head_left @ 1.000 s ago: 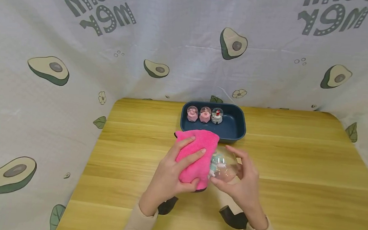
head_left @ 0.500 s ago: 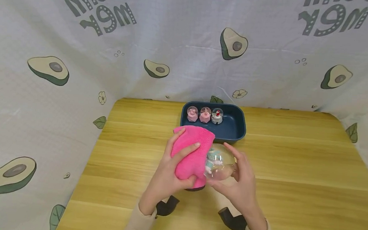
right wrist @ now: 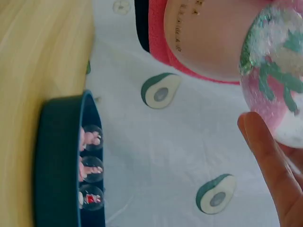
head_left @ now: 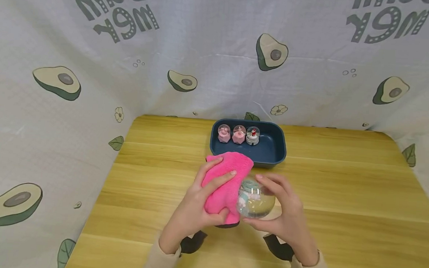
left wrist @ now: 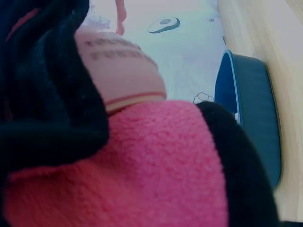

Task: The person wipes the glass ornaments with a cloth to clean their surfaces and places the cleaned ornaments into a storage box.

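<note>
A large snow globe [head_left: 262, 203], with a teal and white figure inside clear glass, lies tilted on its side above the table. My left hand [head_left: 191, 208] grips its base through a folded pink cloth [head_left: 231, 194] with dark edging. In the right wrist view the pinkish base [right wrist: 208, 45] shows raised lettering and rests against the cloth. My right hand [head_left: 291, 214] curls round the dome from the right, index fingertip at its top and thumb at its lower edge. Part of the base [left wrist: 123, 71] also appears past the cloth in the left wrist view.
Behind the hands stands a dark blue bin [head_left: 271, 149]. Along its left side sit two small pink snow globes [head_left: 239, 136] and one white one [head_left: 252, 139]. An avocado-print curtain [head_left: 223, 48] hangs behind the wooden table [head_left: 344, 179].
The globe has turned within the cloth and shifted slightly left. My right fingers have changed their place on the glass, and the cloth has moved a little with my left hand.
</note>
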Motion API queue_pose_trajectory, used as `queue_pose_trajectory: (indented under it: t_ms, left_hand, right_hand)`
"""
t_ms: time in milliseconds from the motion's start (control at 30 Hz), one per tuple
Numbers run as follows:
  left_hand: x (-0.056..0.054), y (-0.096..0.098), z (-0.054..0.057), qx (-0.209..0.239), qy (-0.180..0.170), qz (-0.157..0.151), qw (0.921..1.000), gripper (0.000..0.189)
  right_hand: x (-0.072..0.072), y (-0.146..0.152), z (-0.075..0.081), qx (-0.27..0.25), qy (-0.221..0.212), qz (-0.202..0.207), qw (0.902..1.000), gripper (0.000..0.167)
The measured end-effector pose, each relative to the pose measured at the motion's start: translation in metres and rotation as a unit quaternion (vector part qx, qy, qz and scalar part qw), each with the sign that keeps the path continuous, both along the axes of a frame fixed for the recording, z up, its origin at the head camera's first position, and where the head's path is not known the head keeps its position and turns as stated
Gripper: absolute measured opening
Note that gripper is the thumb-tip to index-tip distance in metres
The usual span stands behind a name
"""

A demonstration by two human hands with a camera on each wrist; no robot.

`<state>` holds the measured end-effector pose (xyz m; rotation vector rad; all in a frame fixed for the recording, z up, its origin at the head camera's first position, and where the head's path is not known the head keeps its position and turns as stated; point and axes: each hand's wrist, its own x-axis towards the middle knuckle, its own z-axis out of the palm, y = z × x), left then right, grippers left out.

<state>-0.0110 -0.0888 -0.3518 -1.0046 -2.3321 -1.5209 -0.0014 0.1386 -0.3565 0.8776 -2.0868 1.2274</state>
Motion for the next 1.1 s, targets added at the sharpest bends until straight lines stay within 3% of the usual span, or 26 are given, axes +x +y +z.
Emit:
queue_pose_trajectory:
  t_ms: [167, 300, 400, 500, 633, 800, 900, 1100]
  left_hand:
    - [0.003, 0.003, 0.002, -0.068, 0.062, 0.039, 0.9950, 0.071]
    - [0.003, 0.007, 0.002, -0.093, 0.093, 0.068, 0.9890, 0.069]
    - [0.003, 0.007, -0.001, -0.079, 0.077, 0.070, 0.9914, 0.067]
    - [0.002, 0.003, -0.002, -0.043, 0.041, 0.064, 0.9962, 0.068]
    - [-0.002, -0.004, 0.000, 0.012, 0.003, 0.048, 0.9988, 0.069]
    - [-0.003, -0.005, 0.003, 0.029, 0.000, 0.019, 0.9994, 0.068]
    - [-0.002, -0.004, 0.004, 0.005, 0.009, 0.017, 0.9998, 0.068]
    - [0.001, -0.003, 0.003, -0.037, 0.011, 0.029, 0.9988, 0.067]
  right_hand:
    - [0.004, -0.009, -0.010, -0.066, -0.033, -0.042, 0.9964, 0.081]
    - [0.010, -0.019, -0.012, -0.134, -0.128, -0.075, 0.9798, 0.070]
    - [0.014, -0.023, -0.008, -0.157, -0.204, -0.073, 0.9637, 0.074]
    - [0.015, -0.022, -0.002, -0.132, -0.233, -0.033, 0.9630, 0.089]
    - [0.012, -0.012, 0.001, -0.061, -0.192, 0.027, 0.9792, 0.094]
    - [0.005, -0.002, 0.000, -0.002, -0.082, 0.017, 0.9965, 0.080]
    - [0.001, 0.000, -0.003, -0.003, -0.040, 0.018, 0.9990, 0.078]
    - [-0.001, -0.005, -0.007, -0.049, -0.003, 0.032, 0.9983, 0.080]
